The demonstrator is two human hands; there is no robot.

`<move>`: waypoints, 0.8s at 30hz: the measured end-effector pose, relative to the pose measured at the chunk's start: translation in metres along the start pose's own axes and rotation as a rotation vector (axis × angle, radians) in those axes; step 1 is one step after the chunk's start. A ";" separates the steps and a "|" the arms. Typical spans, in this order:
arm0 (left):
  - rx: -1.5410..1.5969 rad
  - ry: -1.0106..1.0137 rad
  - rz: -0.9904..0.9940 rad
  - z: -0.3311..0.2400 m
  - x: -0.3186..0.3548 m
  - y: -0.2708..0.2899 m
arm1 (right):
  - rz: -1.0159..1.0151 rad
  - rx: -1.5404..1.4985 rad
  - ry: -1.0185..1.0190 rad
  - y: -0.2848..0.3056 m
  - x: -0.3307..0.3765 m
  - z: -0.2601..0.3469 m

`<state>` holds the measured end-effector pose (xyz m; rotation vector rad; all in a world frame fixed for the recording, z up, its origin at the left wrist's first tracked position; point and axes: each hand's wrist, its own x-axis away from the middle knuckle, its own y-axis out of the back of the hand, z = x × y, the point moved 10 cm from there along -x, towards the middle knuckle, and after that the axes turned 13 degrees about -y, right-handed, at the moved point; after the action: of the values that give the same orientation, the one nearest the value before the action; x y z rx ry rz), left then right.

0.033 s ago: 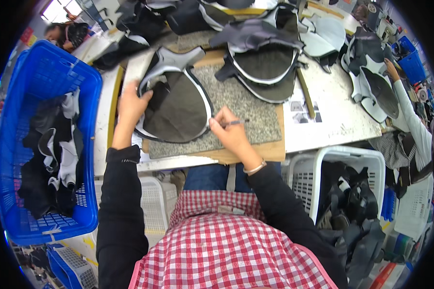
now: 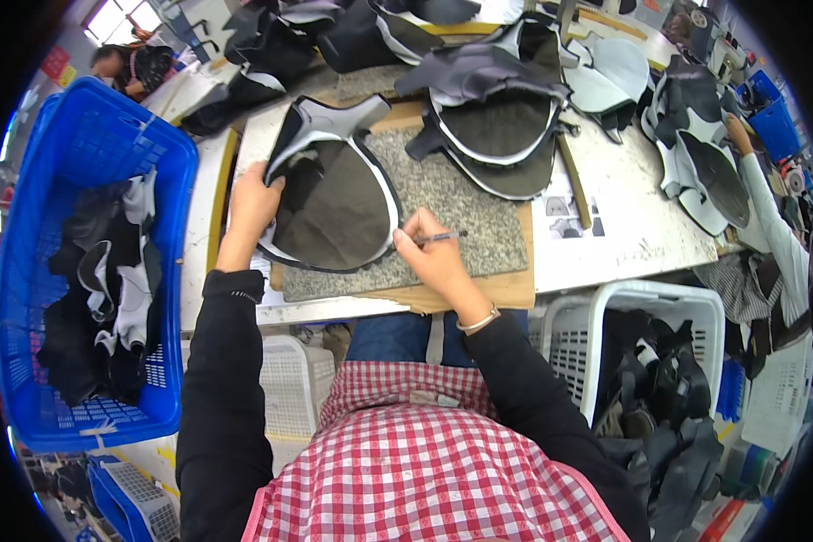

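On the stone slab [image 2: 479,221] lies a sewn cover piece [image 2: 334,212] with a dark mesh middle, a white rim band, black edging and a grey flap at its far end. My left hand [image 2: 253,203] is closed on its left edge, thumb on top and the other fingers partly hidden. At the opposite edge, my right hand [image 2: 432,251] pinches a thin dark pen [image 2: 443,237]. That hand sits right beside the rim; the pen's tip is hidden by my fingers, so contact with the piece cannot be made out.
Similar covers [image 2: 492,126] are stacked behind the slab. A printed sheet [image 2: 569,217] and a narrow strip [image 2: 574,181] lie to the right. A blue basket [image 2: 188,181] stands left, a white basket [image 2: 596,352] right, both holding dark pieces. A co-worker's arm [image 2: 768,194] reaches in at far right.
My left thumb has drawn back from over the mesh to the piece's left edge. The right hand with the pen stays at the rim, nearly unmoved.
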<state>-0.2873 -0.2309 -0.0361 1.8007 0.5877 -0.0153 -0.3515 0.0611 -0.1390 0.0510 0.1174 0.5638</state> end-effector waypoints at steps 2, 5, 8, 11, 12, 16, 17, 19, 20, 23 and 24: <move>-0.022 -0.055 -0.054 -0.004 -0.018 0.019 | 0.058 -0.064 0.005 -0.001 0.002 -0.001; 0.007 -0.478 -0.521 -0.066 -0.042 0.095 | 0.161 -0.174 -0.096 -0.006 -0.001 -0.018; 0.099 -0.434 -0.531 -0.118 -0.083 0.118 | 0.103 -0.031 -0.001 -0.004 0.000 -0.011; 0.111 -0.558 -0.387 -0.200 -0.107 0.069 | 0.088 -0.039 -0.002 -0.001 0.001 -0.007; 0.071 -0.601 -0.235 -0.220 -0.105 0.030 | 0.087 -0.028 0.005 0.001 0.002 -0.005; 0.236 -0.723 -0.250 -0.159 -0.052 -0.013 | 0.167 -0.124 -0.072 -0.003 0.001 -0.008; 0.137 -0.748 -0.358 -0.119 -0.032 0.007 | 0.165 -0.141 -0.067 -0.002 0.001 -0.008; 0.275 -0.325 -0.321 0.013 0.008 0.045 | 0.199 -0.166 -0.077 -0.003 0.002 -0.011; -0.052 -0.129 -0.400 0.067 0.040 0.079 | 0.183 -0.138 -0.081 -0.002 0.002 -0.014; -0.511 0.146 -0.481 0.176 0.157 0.181 | 0.183 -0.133 -0.083 -0.001 0.001 -0.019; -0.601 0.173 -0.425 0.194 0.188 0.197 | 0.168 -0.114 -0.089 -0.001 0.000 -0.020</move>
<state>0.0097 -0.3726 0.0215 1.0808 0.9748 0.0255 -0.3536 0.0602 -0.1588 -0.0254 -0.0059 0.7339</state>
